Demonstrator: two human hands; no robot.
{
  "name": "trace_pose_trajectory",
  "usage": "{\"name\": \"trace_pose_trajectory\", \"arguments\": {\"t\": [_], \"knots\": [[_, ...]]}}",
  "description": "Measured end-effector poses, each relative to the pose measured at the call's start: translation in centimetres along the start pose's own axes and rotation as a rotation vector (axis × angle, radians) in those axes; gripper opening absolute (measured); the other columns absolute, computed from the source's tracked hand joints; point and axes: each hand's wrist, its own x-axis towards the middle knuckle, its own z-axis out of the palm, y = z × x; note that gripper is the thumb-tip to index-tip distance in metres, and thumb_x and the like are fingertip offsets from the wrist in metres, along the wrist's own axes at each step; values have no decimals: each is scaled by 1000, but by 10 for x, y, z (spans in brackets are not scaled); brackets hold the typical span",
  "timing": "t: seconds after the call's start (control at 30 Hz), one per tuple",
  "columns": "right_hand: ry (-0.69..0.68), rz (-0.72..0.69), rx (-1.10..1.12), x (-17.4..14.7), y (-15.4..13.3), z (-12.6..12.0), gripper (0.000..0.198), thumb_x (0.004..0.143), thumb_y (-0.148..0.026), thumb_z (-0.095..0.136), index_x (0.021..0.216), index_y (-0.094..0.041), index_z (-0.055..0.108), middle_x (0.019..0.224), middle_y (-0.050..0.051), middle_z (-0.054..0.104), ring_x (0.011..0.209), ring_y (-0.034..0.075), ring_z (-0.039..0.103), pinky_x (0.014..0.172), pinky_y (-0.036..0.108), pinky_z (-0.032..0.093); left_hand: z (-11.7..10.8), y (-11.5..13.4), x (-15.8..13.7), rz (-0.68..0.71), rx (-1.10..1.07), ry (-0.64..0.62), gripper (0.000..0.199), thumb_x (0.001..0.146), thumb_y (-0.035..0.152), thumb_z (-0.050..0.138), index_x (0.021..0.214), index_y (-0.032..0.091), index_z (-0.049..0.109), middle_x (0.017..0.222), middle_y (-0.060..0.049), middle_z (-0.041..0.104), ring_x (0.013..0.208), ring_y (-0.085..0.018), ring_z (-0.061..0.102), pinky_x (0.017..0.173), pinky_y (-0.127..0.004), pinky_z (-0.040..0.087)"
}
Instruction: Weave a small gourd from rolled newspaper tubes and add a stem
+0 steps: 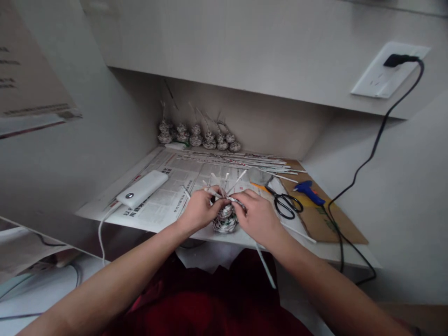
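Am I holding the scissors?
No, the scissors lie beside the glue gun; your left hand and right hand are on the woven piece.

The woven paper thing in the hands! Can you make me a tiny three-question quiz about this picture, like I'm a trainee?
1. True or false: the left hand and the right hand are both at the top of the round-bellied piece woven from printed paper strips.

2. Fill in the blank: the white oblong device with a white cable lies to the ____ of the left hand.

3. Which of these lies nearest the blue plastic glue gun?
A. the row of small woven paper pieces
B. the black-handled scissors
C. the white oblong device

Key: 1. True. 2. Left. 3. B.
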Motion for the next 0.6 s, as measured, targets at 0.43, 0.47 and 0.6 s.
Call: {"name": "trace_pose_trajectory", "arguments": {"t": [0.43, 0.47, 0.6], "knots": [[89, 202, 210, 5, -11, 21, 17, 89, -35, 52, 91, -25, 65, 79, 0, 71, 65, 15, 63, 65, 26, 44, 2, -17, -6, -72, 64, 62, 14, 83, 29, 57, 90, 20, 65, 84, -3, 66, 77, -17, 61, 74, -28, 46], [97, 220, 217, 5, -11, 23, 17, 89, -36, 52, 87, -24, 65, 75, -1, 71, 63, 15, 63, 64, 25, 43, 2, -18, -7, -93, 5, 51, 15, 83, 31, 58, 90, 20, 65, 83, -2, 66, 74, -16, 60, 71, -27, 46], [112, 268, 272, 4, -9, 28, 24, 88, -41, 53, 76, -24, 63, 64, -2, 67, 59, 14, 62, 61, 24, 43, -5, -17, -7, -156, -237, -51, 24, 76, 35, 68, 92, 18, 64, 85, -1, 67, 68, -13, 59, 64, -24, 46]]}}
